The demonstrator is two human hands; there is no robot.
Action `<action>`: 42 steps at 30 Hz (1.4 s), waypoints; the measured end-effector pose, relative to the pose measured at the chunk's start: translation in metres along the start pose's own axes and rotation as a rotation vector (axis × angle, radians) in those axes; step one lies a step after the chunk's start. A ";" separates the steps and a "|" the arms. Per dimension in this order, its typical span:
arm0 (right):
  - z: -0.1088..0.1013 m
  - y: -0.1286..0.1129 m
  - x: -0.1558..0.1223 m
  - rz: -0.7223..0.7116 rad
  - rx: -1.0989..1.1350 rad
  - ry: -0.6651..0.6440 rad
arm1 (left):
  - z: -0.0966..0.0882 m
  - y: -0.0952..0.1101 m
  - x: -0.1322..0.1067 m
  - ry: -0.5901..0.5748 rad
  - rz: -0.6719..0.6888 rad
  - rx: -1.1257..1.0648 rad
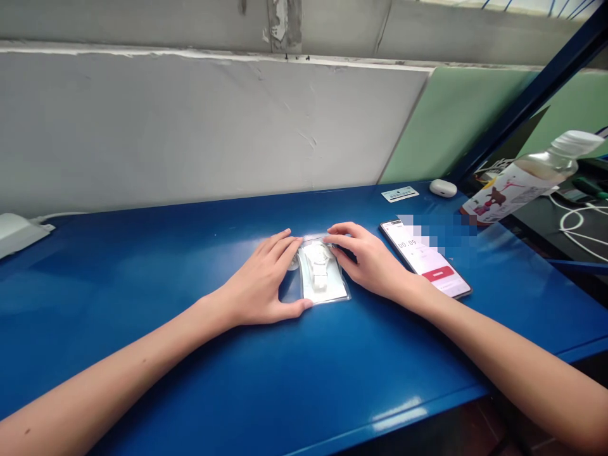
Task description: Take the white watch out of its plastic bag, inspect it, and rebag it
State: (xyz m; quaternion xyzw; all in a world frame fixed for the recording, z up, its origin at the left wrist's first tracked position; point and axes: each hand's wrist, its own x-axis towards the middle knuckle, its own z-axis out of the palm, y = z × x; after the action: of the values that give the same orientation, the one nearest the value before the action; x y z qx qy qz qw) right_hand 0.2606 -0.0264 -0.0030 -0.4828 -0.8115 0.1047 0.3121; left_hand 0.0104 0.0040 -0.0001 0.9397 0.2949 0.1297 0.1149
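Note:
A clear plastic badge holder (pixel 327 292) with a white insert lies flat on the blue table. A white strap-like clip (pixel 320 269) rests on its face. At its left side my left hand (pixel 266 282) lies open, fingers stretched toward the top left corner and thumb touching the bottom left corner. A small round clear piece (pixel 293 263) shows partly beneath those fingers. My right hand (pixel 363 256) curls over the upper right corner, with index finger and thumb closed on the edge; the exact fingertip contact is partly hidden.
Right of my hands a phone (pixel 422 253) shows a timer on the blue table (pixel 166 278). Behind it are a printed card (pixel 399 194) and a white earphone case (pixel 443 188). A drink bottle (pixel 527 183) leans at the right. A white device (pixel 21 234) sits far left.

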 end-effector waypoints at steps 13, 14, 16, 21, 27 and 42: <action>-0.023 0.005 0.003 -0.038 -0.066 -0.406 | 0.004 -0.001 0.000 -0.013 -0.057 0.048; -0.024 0.006 0.003 -0.037 -0.062 -0.419 | 0.003 -0.001 0.000 -0.008 -0.062 0.049; -0.025 0.006 0.003 -0.033 -0.066 -0.441 | 0.003 0.000 0.000 -0.004 -0.069 0.052; -0.023 0.002 0.003 -0.003 -0.096 -0.455 | 0.002 0.001 -0.001 -0.003 -0.087 0.046; -0.019 0.005 0.004 0.016 -0.111 -0.476 | 0.001 0.001 0.000 -0.043 -0.084 0.046; -0.019 0.008 0.004 0.045 -0.118 -0.520 | 0.003 -0.001 0.001 -0.041 -0.088 0.037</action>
State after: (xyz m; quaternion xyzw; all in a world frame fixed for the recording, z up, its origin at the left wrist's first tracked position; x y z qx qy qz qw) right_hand 0.2762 -0.0219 0.0098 -0.4751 -0.8581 0.1849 0.0623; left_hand 0.0114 0.0045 -0.0029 0.9303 0.3358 0.0996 0.1092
